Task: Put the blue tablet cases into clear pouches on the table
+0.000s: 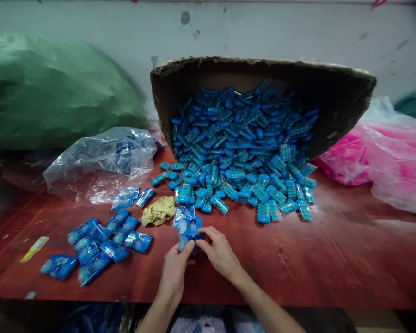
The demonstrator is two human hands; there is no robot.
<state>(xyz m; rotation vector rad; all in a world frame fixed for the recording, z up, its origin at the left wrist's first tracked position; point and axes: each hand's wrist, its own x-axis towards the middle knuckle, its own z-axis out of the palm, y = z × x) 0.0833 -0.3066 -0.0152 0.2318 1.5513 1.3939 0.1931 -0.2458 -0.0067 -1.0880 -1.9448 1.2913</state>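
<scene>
Both hands are meeting at the near edge of the worn red wooden table (pixel 333 259). The left hand (pixel 175 266) and the right hand (pixel 219 252) are pinching between their fingertips a small blue plastic sachet (pixel 190 231), which seems to be taking one of the small blue plastic capsule cases; whether the case is fully inside, I cannot tell.

Judging from how things are lying, the work is only at its beginning. About ten filled blue sachets (pixel 100 247) are resting in a loose group to the left of the hands, while a very big heap of blue capsule cases with teal beads (pixel 235 152) is spilling out of the tipped brown cardboard box (pixel 333 92) onto the table. So most pieces are waiting.

The sachet in the hands is looking glossy, thin and a little crumpled. A crumpled tan cloth (pixel 158 211) and a clear plastic bag (pixel 104 162) are lying nearby.
</scene>
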